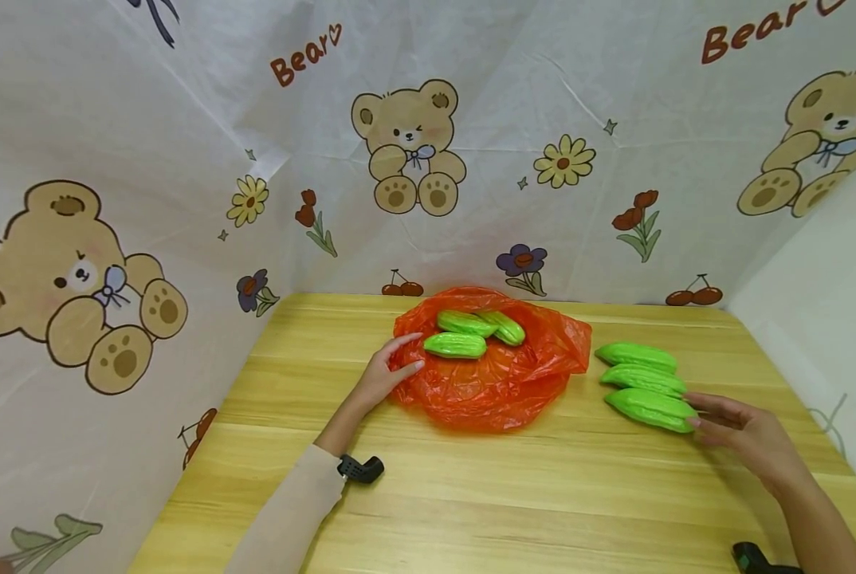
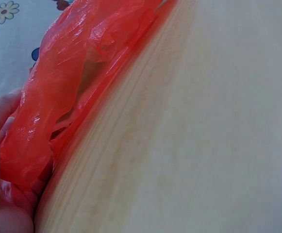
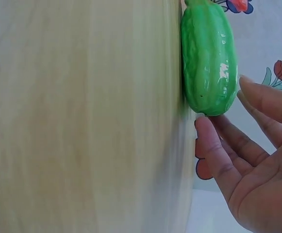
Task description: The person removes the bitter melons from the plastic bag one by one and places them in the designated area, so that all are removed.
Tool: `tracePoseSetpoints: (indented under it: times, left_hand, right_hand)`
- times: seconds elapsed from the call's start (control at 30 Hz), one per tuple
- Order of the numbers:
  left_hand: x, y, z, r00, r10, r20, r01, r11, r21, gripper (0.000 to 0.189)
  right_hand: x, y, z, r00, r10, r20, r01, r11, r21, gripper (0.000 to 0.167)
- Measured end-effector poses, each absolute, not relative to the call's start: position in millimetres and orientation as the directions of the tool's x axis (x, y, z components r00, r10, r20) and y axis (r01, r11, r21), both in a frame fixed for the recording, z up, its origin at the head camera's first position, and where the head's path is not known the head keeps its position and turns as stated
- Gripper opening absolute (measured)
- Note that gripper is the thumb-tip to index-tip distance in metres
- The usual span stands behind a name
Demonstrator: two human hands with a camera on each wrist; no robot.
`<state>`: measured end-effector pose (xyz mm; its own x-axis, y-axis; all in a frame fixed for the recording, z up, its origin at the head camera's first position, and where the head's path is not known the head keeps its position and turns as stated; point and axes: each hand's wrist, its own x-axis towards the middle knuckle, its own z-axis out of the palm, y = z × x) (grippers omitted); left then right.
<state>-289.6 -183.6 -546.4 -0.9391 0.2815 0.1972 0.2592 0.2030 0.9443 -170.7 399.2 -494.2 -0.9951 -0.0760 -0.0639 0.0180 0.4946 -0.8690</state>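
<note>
Beside the left side of a red plastic bag (image 1: 471, 391) is my left hand (image 1: 388, 375), holding its edge. The left wrist view shows the thin red plastic (image 2: 58, 97) between thumb and fingers. Three glossy green bitter melons (image 1: 455, 345) lie inside the spread bag. To the right, three more bitter melons (image 1: 639, 356) lie stacked in a row on the table. My right hand (image 1: 744, 434) is at the blunt end of the nearest bitter melon (image 1: 650, 409). In the right wrist view, the thumb touches or nearly touches that melon's end (image 3: 211, 63), the other fingers spread beside it.
The wooden table (image 1: 514, 494) has pale yellow boards. A white cloth (image 1: 500, 48) printed with bears and flowers hangs behind it and on the left. A white surface (image 1: 830, 319) borders the right side. Black wrist cameras (image 1: 361, 469) are on both wrists.
</note>
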Motion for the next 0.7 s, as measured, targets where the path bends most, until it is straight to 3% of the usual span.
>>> tracePoseSetpoints:
  times: [0.4, 0.7]
  left_hand:
    - [-290.1, -183.3, -550.8, -0.941, 0.278, 0.195, 0.260, 0.221, 0.940, 0.057]
    - [-289.6, -183.1, -547.7, -0.941, 0.276, 0.193, 0.257, 0.221, 0.941, 0.057]
  right_hand:
    - [-163.5, 383.9, -471.6, -0.999, 0.004, 0.045, -0.027, 0.747, -0.665, 0.054]
    - [-155.7, 356.4, -443.6, -0.989, -0.031, 0.143, -0.117, 0.756, -0.644, 0.044]
